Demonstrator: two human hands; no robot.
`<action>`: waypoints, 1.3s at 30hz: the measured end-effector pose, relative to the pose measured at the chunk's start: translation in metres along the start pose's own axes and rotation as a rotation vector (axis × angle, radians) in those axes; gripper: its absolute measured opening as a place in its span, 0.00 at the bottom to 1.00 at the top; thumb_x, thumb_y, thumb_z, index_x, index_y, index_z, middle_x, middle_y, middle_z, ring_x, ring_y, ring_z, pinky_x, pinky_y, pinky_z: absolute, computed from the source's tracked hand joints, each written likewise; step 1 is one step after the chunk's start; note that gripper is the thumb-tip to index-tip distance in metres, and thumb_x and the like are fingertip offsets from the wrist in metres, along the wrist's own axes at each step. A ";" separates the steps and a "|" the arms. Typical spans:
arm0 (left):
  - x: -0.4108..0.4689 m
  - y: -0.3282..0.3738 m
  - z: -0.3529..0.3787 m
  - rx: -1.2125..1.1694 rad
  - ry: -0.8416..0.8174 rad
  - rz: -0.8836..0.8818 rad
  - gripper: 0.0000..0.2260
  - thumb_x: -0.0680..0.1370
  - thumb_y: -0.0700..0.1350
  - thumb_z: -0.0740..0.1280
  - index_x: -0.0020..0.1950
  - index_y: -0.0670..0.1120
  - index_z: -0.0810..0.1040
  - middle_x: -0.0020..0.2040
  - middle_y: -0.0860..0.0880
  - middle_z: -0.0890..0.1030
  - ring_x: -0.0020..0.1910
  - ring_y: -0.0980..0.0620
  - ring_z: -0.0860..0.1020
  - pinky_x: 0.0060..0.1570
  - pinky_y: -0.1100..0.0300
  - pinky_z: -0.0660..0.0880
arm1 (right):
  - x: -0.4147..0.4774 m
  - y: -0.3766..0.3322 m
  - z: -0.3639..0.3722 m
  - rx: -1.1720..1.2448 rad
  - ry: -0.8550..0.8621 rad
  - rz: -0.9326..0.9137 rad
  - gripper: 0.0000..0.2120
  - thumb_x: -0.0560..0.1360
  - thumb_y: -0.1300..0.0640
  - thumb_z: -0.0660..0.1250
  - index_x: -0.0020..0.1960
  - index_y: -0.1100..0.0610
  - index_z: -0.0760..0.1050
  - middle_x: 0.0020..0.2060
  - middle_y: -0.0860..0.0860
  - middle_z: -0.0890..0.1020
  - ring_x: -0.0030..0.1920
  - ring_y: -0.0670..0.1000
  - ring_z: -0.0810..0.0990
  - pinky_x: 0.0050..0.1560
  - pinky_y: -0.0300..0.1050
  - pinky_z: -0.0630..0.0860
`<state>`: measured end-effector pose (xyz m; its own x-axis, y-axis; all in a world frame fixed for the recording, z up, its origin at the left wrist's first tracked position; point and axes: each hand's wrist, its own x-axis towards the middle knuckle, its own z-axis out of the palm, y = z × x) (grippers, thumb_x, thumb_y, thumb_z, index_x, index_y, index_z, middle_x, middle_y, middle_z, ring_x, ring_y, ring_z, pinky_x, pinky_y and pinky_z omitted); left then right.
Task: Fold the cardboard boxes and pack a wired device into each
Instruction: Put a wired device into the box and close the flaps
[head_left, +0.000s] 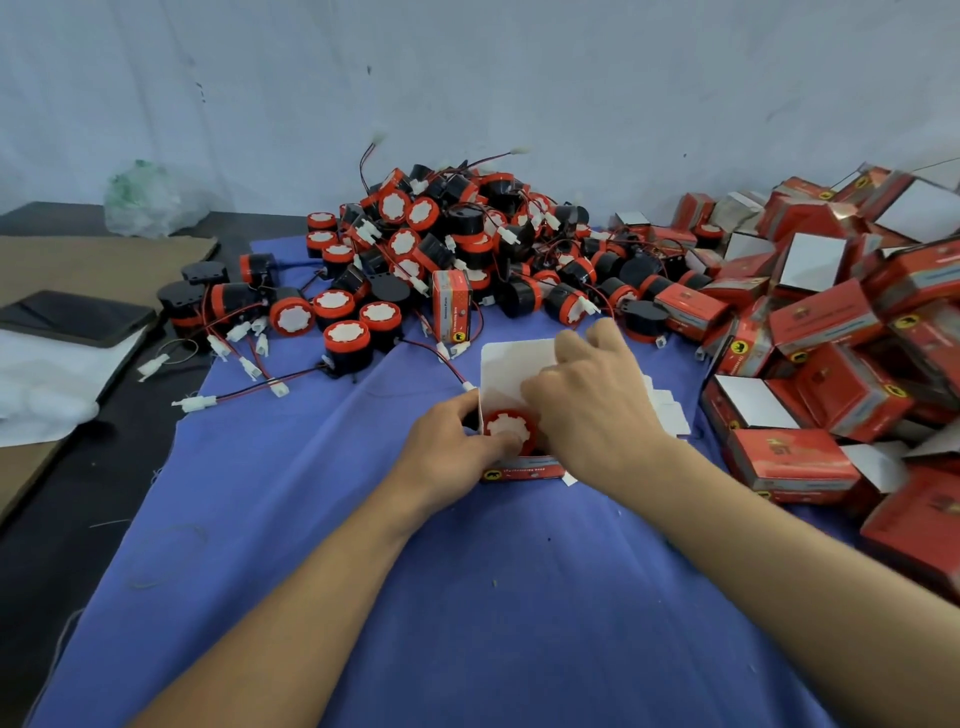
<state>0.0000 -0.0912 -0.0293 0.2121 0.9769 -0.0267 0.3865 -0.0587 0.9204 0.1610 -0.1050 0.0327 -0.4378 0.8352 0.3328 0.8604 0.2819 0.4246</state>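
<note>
Now, left hand (452, 441): fingers curled round the left wall of the box (524, 470), thumb pressing on the device (511, 428).
right hand (587, 410): bent over the open top, thumb against the flap (511, 364); whether its fingers pinch anything cannot be told.
device: between the two hands, sitting in the box, white face up, seemingly not yet fully down.
box: under both hands on the cloth (467, 597), flap standing just beyond the fingers.
wire: hidden, probably beneath the right hand.
risk one: closing the flap over a proud device would likely crease the card.
risk two: a loose wire could get trapped at the flap's fold.
risk three: uneven thumb pressure might tip the box leftward.
</note>
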 end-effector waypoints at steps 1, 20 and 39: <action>0.000 0.000 0.000 0.000 0.009 -0.001 0.16 0.67 0.55 0.71 0.54 0.60 0.83 0.51 0.57 0.86 0.51 0.53 0.83 0.56 0.46 0.81 | -0.002 0.000 0.004 0.048 0.085 0.035 0.11 0.60 0.64 0.73 0.26 0.53 0.73 0.23 0.48 0.69 0.33 0.53 0.60 0.43 0.48 0.52; -0.004 0.002 -0.005 -0.034 -0.129 0.025 0.20 0.76 0.50 0.69 0.69 0.55 0.79 0.57 0.56 0.85 0.58 0.53 0.82 0.59 0.57 0.79 | -0.033 -0.024 0.054 1.643 0.007 0.733 0.20 0.75 0.64 0.68 0.50 0.36 0.82 0.48 0.44 0.87 0.51 0.49 0.86 0.59 0.58 0.81; -0.004 -0.010 -0.026 -0.100 -0.217 0.215 0.27 0.64 0.37 0.66 0.59 0.54 0.88 0.65 0.62 0.82 0.70 0.66 0.73 0.63 0.70 0.73 | -0.050 0.006 0.040 1.701 -0.258 0.456 0.30 0.73 0.72 0.56 0.58 0.46 0.86 0.75 0.44 0.72 0.75 0.35 0.63 0.76 0.41 0.62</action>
<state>-0.0279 -0.0890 -0.0278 0.4699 0.8771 0.0999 0.2243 -0.2281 0.9475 0.1987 -0.1261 -0.0150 -0.2059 0.9780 -0.0348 0.2577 0.0199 -0.9660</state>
